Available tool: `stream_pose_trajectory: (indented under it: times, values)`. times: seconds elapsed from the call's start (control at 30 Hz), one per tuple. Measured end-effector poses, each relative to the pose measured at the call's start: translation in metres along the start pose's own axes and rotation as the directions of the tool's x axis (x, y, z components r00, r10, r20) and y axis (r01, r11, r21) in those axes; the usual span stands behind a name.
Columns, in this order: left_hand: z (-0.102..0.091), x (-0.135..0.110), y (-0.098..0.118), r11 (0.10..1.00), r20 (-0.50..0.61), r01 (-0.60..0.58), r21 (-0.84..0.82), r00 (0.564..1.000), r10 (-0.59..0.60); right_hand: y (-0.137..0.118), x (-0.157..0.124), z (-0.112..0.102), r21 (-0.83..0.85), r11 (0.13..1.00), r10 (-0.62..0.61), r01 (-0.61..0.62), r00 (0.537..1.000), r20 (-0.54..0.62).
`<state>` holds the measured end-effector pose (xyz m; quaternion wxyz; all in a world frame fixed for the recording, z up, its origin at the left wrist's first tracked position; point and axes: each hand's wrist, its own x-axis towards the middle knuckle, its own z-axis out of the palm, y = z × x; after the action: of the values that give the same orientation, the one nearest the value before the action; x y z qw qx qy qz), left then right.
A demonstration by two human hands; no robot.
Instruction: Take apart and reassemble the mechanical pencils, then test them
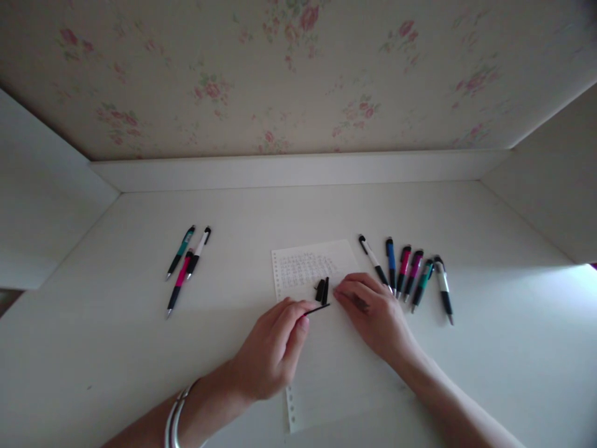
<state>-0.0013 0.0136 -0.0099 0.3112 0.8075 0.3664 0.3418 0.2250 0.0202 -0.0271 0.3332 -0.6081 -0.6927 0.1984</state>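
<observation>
My left hand [277, 345] pinches a thin dark stick [318, 309] between thumb and index finger, its tip pointing right; it could be a pen refill, but I cannot tell. My right hand [373, 311] rests at the right side of the lined paper [321, 386], fingertips drawn together; whether anything is between them is hidden. Between the two hands, a short black piece [319, 290] and a longer, narrow black piece [326, 290] sit on the sheet, close to each other. Handwriting fills the top of the paper, and punched holes run down its left edge.
To the left lie a teal pen [181, 252], a white pen [199, 252] and a pink pen [179, 285]. Several pens, among them a blue pen [390, 264] and a silver pen [444, 289], lie beyond my right hand. White panels and a floral wall [209, 87] enclose the white desk [116, 367].
</observation>
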Motion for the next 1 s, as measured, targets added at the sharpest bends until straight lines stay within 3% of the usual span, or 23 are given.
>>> stream_pose_trajectory:
  times: [0.1,0.2,0.33,0.47,0.67,0.87,1.0]
  values:
    - [0.000,-0.001,0.000,1.000,-0.001,0.010,0.028,1.000,-0.009,-0.003,0.000,-0.003,0.300,0.940,0.166,-0.161,0.986,0.009]
    - [0.000,-0.002,-0.001,0.998,0.003,0.023,0.062,1.000,-0.023,-0.012,-0.001,-0.005,0.585,0.768,0.281,-0.262,0.958,0.060]
    - [0.001,-0.002,-0.003,0.997,-0.012,-0.027,0.071,1.000,0.028,-0.024,-0.005,-0.005,0.809,0.513,0.274,-0.287,0.948,0.162]
    - [0.002,-0.001,-0.003,0.997,-0.015,-0.048,0.061,0.999,0.049,-0.025,-0.009,-0.002,0.867,0.386,0.247,-0.316,0.941,0.233]
    - [0.003,0.000,-0.003,0.995,-0.011,-0.009,0.098,1.000,0.010,-0.022,-0.012,0.000,0.901,0.326,0.196,-0.285,0.953,0.230]
    - [0.002,-0.001,-0.001,0.996,0.021,-0.002,0.091,1.000,0.000,-0.029,-0.015,-0.003,0.873,0.424,0.143,-0.243,0.969,0.200]
    - [0.002,-0.002,0.000,0.996,0.021,0.005,0.090,1.000,-0.007,-0.029,-0.014,-0.003,0.869,0.443,0.140,-0.219,0.975,0.174]
